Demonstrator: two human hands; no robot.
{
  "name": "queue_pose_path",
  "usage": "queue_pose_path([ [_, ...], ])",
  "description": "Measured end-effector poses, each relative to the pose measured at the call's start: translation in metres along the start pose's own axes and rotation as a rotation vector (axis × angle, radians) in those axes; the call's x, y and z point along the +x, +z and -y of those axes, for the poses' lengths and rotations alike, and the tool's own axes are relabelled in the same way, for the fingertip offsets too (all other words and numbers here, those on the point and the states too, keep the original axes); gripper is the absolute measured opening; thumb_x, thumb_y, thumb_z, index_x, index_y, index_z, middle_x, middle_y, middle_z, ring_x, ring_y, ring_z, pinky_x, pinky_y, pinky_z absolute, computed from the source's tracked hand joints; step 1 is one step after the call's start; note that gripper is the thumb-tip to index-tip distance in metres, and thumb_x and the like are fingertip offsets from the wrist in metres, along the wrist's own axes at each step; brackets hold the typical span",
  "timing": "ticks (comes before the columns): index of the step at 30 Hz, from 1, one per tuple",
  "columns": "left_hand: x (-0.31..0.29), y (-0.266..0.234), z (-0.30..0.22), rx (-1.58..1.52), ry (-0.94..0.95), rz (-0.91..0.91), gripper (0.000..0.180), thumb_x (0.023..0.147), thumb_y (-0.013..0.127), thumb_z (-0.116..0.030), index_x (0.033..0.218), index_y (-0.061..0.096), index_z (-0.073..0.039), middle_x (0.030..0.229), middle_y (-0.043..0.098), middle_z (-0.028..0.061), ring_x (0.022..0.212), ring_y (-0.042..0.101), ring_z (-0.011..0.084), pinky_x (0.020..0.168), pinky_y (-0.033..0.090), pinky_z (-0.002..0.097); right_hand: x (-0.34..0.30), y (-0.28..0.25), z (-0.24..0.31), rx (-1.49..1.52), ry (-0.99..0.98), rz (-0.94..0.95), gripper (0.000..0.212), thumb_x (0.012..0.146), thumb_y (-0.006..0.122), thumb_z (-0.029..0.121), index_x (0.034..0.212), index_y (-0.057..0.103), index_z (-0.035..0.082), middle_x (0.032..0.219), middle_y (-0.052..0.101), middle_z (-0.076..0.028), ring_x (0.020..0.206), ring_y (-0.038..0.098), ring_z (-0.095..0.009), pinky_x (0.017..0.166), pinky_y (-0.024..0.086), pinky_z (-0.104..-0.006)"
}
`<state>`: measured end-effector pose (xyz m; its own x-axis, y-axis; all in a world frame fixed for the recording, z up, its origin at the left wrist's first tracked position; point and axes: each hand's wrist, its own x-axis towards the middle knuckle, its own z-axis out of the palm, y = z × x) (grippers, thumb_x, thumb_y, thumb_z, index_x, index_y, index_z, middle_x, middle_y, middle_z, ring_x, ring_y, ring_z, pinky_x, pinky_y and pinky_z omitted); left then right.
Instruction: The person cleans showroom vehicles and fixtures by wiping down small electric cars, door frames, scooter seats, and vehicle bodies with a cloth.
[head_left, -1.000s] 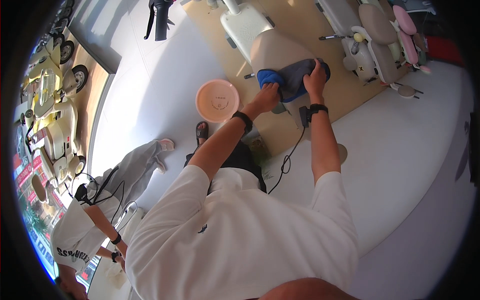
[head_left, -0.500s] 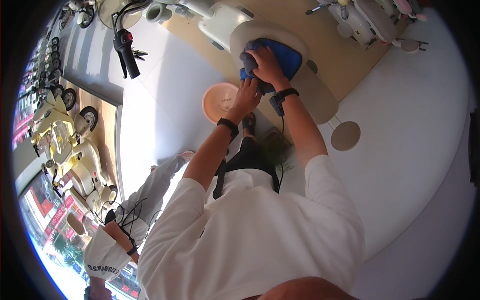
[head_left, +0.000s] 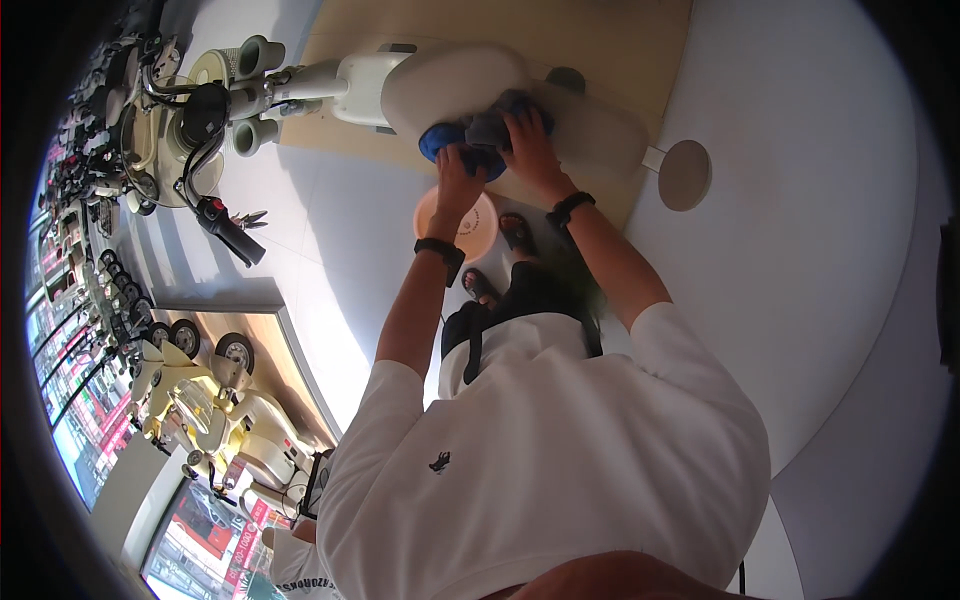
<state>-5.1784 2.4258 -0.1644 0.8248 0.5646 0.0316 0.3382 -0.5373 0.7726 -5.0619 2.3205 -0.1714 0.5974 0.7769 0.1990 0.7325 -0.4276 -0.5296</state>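
Both my hands are on a bunched blue and grey cloth [head_left: 487,132] over the near side of a scooter's beige seat [head_left: 450,85]. My left hand [head_left: 459,182] grips the blue end, its fingers bent over the edge. My right hand [head_left: 532,150] is closed on the grey part, a little farther right. Some fingertips disappear into the folds. Just below the cloth, a peach-coloured basin [head_left: 483,235] sits on the floor beside my feet, partly covered by my left wrist.
The scooter's handlebar grip [head_left: 235,238] and round mirror [head_left: 206,112] reach out at the left. A round beige pad [head_left: 685,175] projects at the rear. Yellow scooters [head_left: 215,400] stand on a platform at lower left. Behind my left arm is another person's white shirt [head_left: 298,562].
The cloth has gone from a broad blue patch on the seat to a tighter bundle near its edge. My view has shifted, showing more of the scooter's front and less of the other person.
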Motion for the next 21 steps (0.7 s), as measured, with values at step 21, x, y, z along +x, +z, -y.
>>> queue_pose_path([
  [21, 0.027, 0.007, -0.032, 0.051, 0.062, 0.18, 0.024, 0.074, 0.06, -0.01, 0.097, 0.056, -0.007, 0.087, 0.055, 0.018, 0.082, 0.054, 0.0344, 0.074, 0.045, 0.0383, -0.023, 0.049, -0.067, -0.009, 0.504, -0.379, 0.041, 0.075, 0.052, 0.016, 0.113, 0.049, 0.0, 0.113, 0.044, -0.022, 0.106, 0.04, -0.038, 0.094, 0.029, -0.0465],
])
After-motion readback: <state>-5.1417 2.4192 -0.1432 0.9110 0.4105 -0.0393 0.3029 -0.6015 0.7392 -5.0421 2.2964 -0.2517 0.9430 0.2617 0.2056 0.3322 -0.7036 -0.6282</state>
